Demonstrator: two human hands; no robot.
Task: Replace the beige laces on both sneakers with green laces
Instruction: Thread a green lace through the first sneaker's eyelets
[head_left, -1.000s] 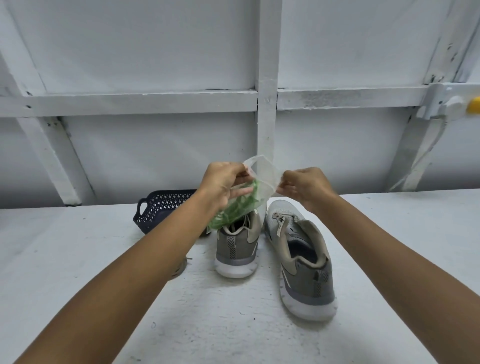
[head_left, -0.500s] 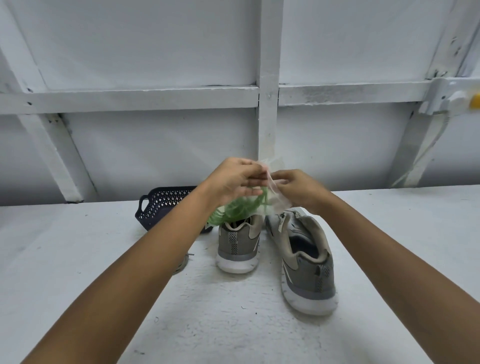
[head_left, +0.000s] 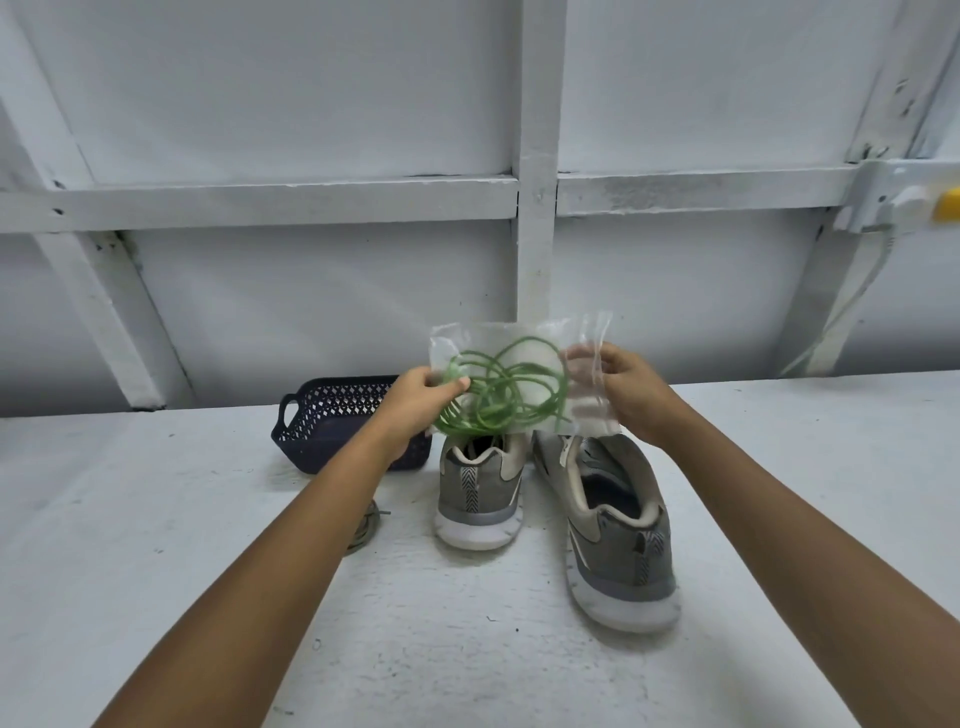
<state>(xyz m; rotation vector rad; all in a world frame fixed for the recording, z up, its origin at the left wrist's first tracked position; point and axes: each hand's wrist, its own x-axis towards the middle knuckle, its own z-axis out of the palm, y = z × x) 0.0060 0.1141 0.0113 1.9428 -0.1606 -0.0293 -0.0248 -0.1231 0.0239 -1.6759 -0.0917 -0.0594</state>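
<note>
While the left hand (head_left: 422, 396) and right hand (head_left: 626, 387) pinch a clear plastic bag (head_left: 524, 331) of tangled green laces (head_left: 501, 397) between them, both grey sneakers (head_left: 621, 551) beneath look unlaced; threading has not begun.

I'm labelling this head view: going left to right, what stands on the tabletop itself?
Basket → straight sneaker → angled sneaker.

no readable text, labels, brands or numbers anywhere
</note>
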